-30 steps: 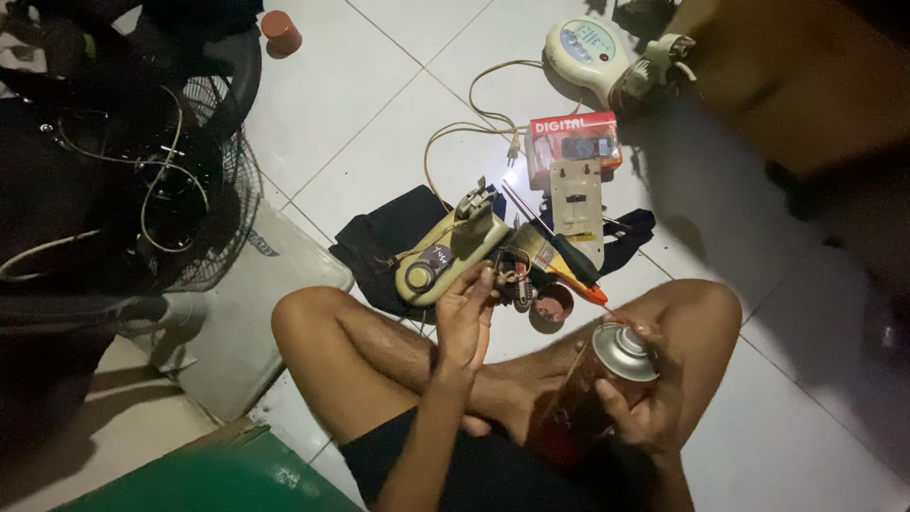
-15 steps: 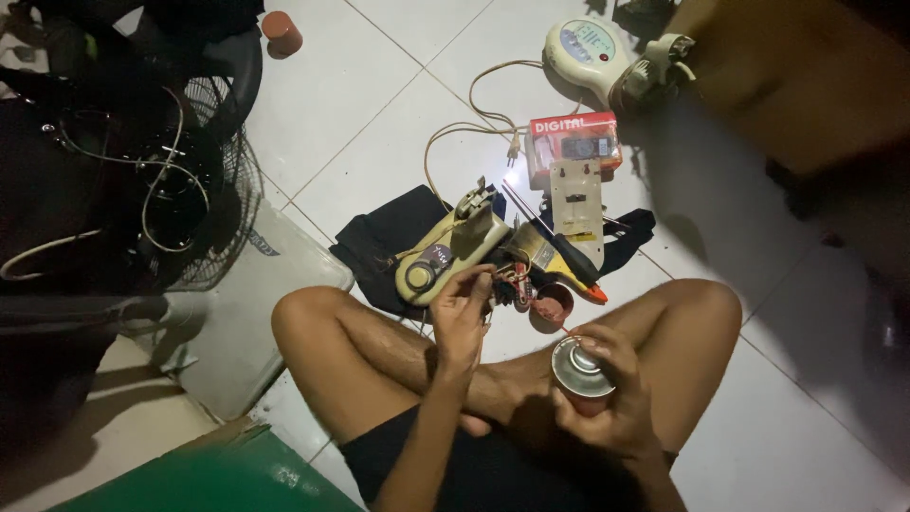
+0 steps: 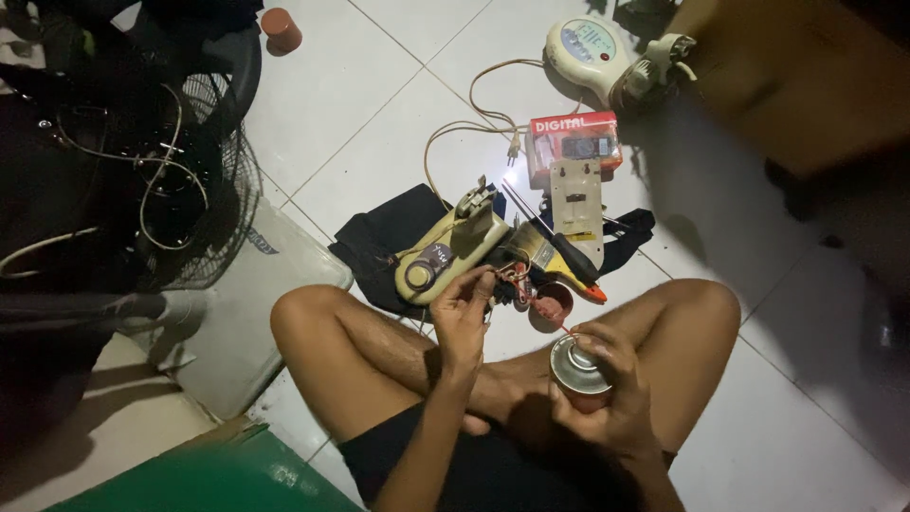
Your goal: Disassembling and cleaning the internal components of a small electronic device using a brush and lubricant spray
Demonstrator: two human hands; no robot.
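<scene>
While the person sits cross-legged on the tiled floor (image 3: 379, 104), the right hand (image 3: 607, 403) is wrapped around a spray can (image 3: 580, 370) held just above the lap, its grip clenched on the can's body. Most of the can is hidden by the fingers; only the round metal top shows, so its long axis points roughly up toward the camera. A thin red straw (image 3: 555, 320) runs from its top up and to the left, toward the small parts at the left hand (image 3: 464, 308). That hand pinches something small between fingertips, but the piece is too tiny and too dim to make out; red wires (image 3: 517, 280) lie just beside it.

Just beyond the hands lies a cream-coloured appliance housing (image 3: 445, 256) on a black cloth (image 3: 379, 242), its long side slanting up to the right. Beside it rest a black-shafted screwdriver (image 3: 559, 242) with an orange handle, a small round brown cap (image 3: 553, 305), a pale plastic plate (image 3: 578, 204) and a red box (image 3: 573, 142). A cord with a plug (image 3: 474, 123) loops across the tiles.

Farther off, a round white device (image 3: 583, 43) sits near the top, partly cut off. To the left a black fan grille (image 3: 190, 190) with loose wires fades into shadow. The room is dark, lit mainly around the tools.
</scene>
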